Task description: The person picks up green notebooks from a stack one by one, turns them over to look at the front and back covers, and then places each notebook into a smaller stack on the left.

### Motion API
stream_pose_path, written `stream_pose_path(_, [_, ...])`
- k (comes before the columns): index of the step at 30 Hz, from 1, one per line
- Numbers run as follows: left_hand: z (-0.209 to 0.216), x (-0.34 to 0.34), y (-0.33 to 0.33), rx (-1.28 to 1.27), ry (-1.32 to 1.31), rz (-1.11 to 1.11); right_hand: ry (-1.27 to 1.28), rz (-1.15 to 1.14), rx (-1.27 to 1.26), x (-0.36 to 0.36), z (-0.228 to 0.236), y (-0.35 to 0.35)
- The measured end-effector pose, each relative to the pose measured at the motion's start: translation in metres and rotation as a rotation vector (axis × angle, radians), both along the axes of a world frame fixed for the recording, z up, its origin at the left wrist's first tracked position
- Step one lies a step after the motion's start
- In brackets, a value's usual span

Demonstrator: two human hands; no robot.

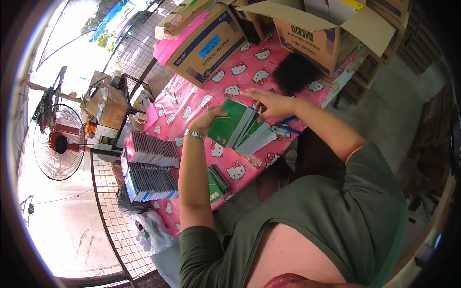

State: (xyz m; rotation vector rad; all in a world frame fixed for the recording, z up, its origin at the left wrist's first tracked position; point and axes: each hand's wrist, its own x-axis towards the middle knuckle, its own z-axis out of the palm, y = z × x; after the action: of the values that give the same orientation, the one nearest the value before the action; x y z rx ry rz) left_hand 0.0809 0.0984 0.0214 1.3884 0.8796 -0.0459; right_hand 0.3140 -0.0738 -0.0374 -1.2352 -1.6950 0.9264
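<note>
A fanned stack of green notebooks (226,126) with white page edges is held tilted over the pink table cover. My left hand (207,120), wearing a metal watch, grips the stack at its left side, with the thumb on the green cover. At the upper right edge of the same stack, my right hand (270,102) has curled fingers and thumb against the notebooks; part of its grip is hidden. A blue strip-like thing (290,126) lies just below my right wrist. More green notebooks (216,185) rest near the table's front edge, partly behind my left forearm.
Rows of dark-edged notebooks (151,180) stand at the left of the table. A carton (204,50) and an open carton (307,41) stand at the back, near a black bristly heap (294,73). Beyond the left edge are a fan (60,144) and plastic bags (150,233).
</note>
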Motion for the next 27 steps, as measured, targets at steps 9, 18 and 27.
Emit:
stream_pose_path(9, [0.015, -0.04, -0.093, -0.197, -0.699, 0.815, 0.844, -0.285, -0.192, -0.06, 0.022, -0.014])
stream_pose_path(18, [-0.03, -0.021, -0.186, 1.334, -0.122, 0.837, 0.378, -0.243, -0.346, -0.03, 0.016, 0.007])
stream_pose_path(27, [0.011, 0.0, -0.178, 1.63, 0.161, -0.12, -0.411, -0.805, 0.022, 0.064, -0.026, 0.058])
